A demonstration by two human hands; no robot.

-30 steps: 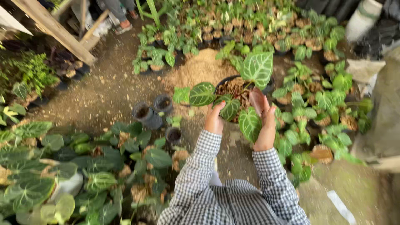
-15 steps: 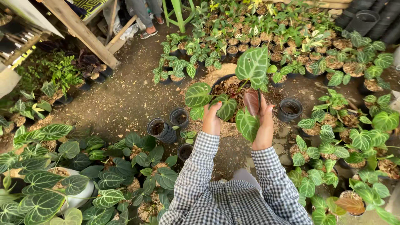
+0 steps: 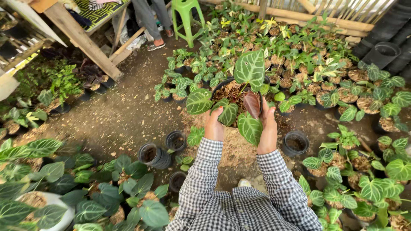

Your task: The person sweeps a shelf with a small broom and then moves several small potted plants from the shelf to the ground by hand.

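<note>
I hold a black pot [image 3: 219,87] with a heart-leaved, white-veined plant [image 3: 249,68] out in front of me at chest height. My left hand [image 3: 213,125] grips the pot's left side and my right hand [image 3: 268,127] grips its right side. Brown husk fills the pot, and one reddish young leaf [image 3: 251,103] hangs between my hands. Both arms wear checked sleeves.
Empty black pots [image 3: 154,155] [image 3: 296,143] stand on the dirt floor below. Dense rows of potted plants [image 3: 299,60] fill the back and right, large-leaved ones [image 3: 85,196] the lower left. A green stool [image 3: 187,17], a wooden bench [image 3: 77,34] and a person's legs [image 3: 152,21] are at the top.
The view has tilted up and forward, so the stool, bench and more of the back rows show. The pot stays held in both hands, slightly higher.
</note>
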